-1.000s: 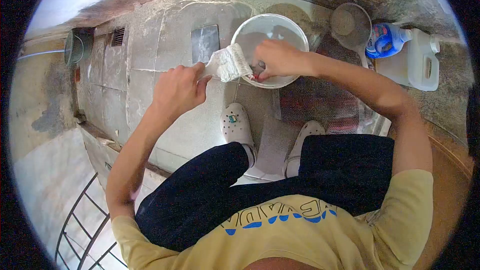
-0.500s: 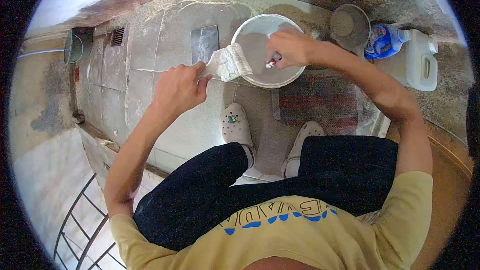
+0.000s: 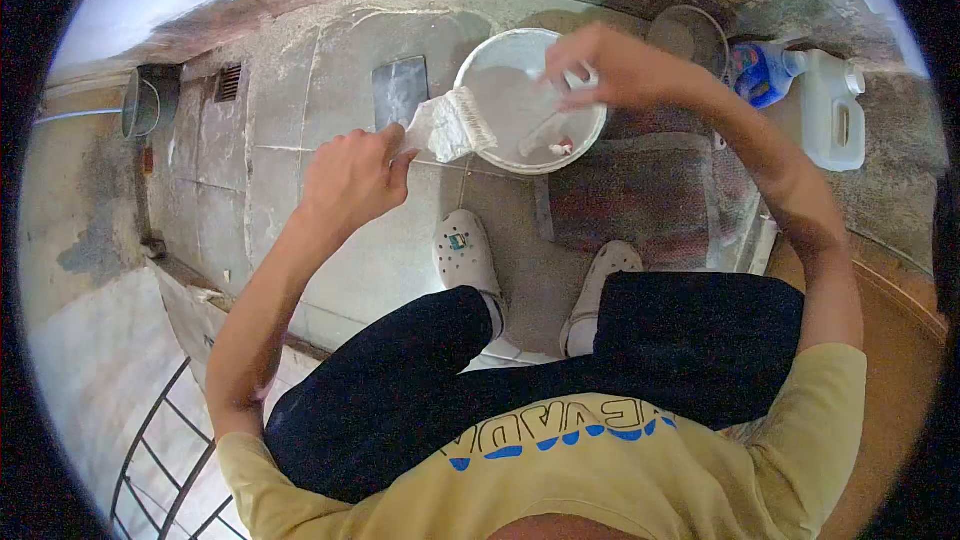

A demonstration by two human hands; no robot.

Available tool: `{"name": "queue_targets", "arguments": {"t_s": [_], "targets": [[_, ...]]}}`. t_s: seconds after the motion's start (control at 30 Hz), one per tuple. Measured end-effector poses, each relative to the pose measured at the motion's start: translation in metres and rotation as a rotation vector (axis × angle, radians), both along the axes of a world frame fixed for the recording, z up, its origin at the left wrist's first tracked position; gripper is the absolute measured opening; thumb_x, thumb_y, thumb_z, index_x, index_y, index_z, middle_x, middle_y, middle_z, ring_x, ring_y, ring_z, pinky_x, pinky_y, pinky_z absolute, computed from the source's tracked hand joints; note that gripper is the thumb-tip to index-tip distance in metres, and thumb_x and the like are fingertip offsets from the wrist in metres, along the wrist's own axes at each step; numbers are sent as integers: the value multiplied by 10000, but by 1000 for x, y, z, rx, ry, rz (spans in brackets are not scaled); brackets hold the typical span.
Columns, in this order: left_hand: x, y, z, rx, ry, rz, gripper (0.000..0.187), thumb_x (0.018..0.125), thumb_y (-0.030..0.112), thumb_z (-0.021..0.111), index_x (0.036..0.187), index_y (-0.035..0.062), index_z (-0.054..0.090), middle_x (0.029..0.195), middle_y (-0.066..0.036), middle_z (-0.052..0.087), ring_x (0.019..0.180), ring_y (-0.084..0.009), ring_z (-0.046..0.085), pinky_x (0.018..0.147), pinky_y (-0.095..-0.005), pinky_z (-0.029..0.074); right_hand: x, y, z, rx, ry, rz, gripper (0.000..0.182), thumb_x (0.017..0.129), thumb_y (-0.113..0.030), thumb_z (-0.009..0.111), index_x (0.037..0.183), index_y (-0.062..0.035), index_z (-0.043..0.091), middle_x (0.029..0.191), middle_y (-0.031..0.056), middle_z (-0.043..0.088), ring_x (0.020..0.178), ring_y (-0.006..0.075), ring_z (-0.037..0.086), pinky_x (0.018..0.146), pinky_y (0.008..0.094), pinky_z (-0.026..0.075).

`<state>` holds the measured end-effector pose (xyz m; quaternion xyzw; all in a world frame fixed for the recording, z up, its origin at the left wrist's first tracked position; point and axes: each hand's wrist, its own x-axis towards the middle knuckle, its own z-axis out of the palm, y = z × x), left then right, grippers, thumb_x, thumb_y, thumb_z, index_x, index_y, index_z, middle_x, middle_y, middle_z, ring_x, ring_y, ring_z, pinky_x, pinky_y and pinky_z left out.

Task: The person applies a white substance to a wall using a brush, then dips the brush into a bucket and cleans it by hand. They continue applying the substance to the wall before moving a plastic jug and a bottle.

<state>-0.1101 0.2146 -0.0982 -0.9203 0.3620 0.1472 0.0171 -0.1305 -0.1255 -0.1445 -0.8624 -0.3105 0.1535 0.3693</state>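
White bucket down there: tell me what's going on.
The person's left hand holds a wide white brush at the rim of a round white bucket of pale grey liquid. The right hand, blurred, is over the bucket's right side, its grip unclear. A small red-and-white thing shows inside.

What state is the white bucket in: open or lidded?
Open: no lid covers the white bucket, and its greyish contents show plainly. The right hand partly blocks the view. Contents' depth: cannot tell.
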Motion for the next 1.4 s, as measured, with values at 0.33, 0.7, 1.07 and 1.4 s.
{"name": "queue_targets", "arguments": {"t_s": [0.33, 0.7, 1.07, 1.4], "targets": [[1, -3, 3, -1, 19, -5, 215, 890, 263, 591, 892, 48, 597, 657, -208, 627, 634, -427, 629, 579, -524, 502, 6, -14, 64, 1830, 719, -841, 729, 960, -653, 330, 985, 36, 564, 673, 59, 473, 577, 167, 401, 537, 288, 389], [0, -1, 4, -16, -16, -12, 224, 892, 271, 582, 909, 48, 602, 663, -229, 617, 659, -448, 624, 599, -539, 501, 6, -2, 89, 1864, 656, -787, 734, 967, -651, 291, 946, 49, 513, 624, 25, 391, 530, 130, 319, 468, 263, 290], [-27, -84, 47, -929, 1357, 1012, 419, 928, 504, 614, 778, 137, 480, 587, 77, 352, 439, -43, 276, 364, -222, 188, 4, 30, 133, 1918, 628, -738, 682, 944, -681, 315, 917, -10, 432, 623, -3, 322, 528, 118, 272, 463, 270, 237], [-44, -162, 73, -1455, 1126, 557, 386, 893, 412, 706, 804, 126, 463, 620, 51, 382, 447, -50, 343, 346, -216, 228, 6, 45, 170, 2070, 620, -727, 695, 922, -709, 312, 815, -28, 404, 618, 4, 313, 528, 126, 268, 448, 277, 215]]}}
